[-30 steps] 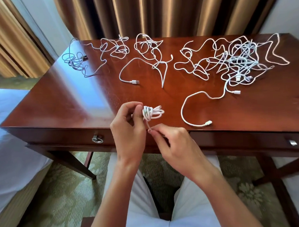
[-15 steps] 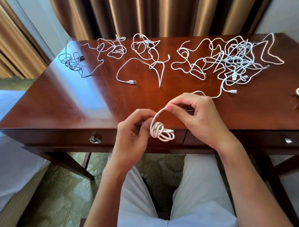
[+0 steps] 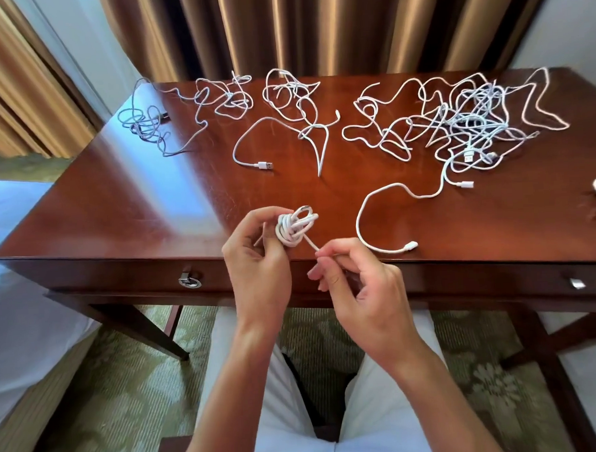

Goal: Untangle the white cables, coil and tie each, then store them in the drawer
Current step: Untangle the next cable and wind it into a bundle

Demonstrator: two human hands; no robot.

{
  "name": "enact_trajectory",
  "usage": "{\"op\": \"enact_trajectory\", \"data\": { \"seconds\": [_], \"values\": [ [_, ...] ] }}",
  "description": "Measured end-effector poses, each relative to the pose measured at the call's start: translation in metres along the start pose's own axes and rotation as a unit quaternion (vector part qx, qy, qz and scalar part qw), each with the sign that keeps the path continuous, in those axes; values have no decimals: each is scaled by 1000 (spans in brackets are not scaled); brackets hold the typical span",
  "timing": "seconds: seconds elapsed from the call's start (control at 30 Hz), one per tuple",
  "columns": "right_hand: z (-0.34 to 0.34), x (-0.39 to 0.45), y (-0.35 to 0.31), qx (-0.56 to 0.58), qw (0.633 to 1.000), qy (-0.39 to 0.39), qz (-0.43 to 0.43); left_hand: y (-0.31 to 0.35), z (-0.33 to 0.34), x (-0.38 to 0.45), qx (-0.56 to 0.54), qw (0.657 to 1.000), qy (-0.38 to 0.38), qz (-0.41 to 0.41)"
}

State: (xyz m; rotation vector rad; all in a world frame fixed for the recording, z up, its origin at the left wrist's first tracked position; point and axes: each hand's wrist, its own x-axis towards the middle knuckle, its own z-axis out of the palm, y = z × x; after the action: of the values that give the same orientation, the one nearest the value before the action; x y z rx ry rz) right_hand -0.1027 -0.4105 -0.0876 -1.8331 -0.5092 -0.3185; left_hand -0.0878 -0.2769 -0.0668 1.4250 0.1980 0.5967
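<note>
Above the front edge of the worktop, the left hand grips a small coil of white cable, its fingers curled round the bundle's left side. The coil lies with its long axis running roughly left to right, loops bunched toward the left hand. From its lower right a short tail slants down and right to the right hand, which pinches the end between thumb and forefinger; the other fingers hang loosely bent. So the free end lies on the right hand's side, just beside the coil, and I judge the next move turns on leading that tail round or through the bundle to finish the tie.

Farther back, going left to right, loose cables lie well apart from the hands, then a large tangle at the right, with one strand curving toward the front edge. The drawer beneath is closed, its ring handle left of the hands.

No brand, label or writing can be read anywhere.
</note>
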Motion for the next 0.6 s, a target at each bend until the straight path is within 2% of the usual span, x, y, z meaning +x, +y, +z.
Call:
{"op": "enact_trajectory", "data": {
  "seconds": [0.13,0.3,0.37,0.43,0.6],
  "values": [
    [-3,0,-4,182,982,-4,41,0,0,-2,-115,979,-37,-162],
    [-5,11,-3,160,987,15,-2,2,3,-4,-261,907,-100,-315],
    [-6,13,-1,158,987,30,-6,0,5,-4,-297,884,-108,-345],
    [-5,13,-2,165,985,43,-11,-2,7,-4,-303,879,-94,-355],
    [7,14,-11,245,956,133,95,0,19,-15,-265,907,-43,-325]
  ]
}}
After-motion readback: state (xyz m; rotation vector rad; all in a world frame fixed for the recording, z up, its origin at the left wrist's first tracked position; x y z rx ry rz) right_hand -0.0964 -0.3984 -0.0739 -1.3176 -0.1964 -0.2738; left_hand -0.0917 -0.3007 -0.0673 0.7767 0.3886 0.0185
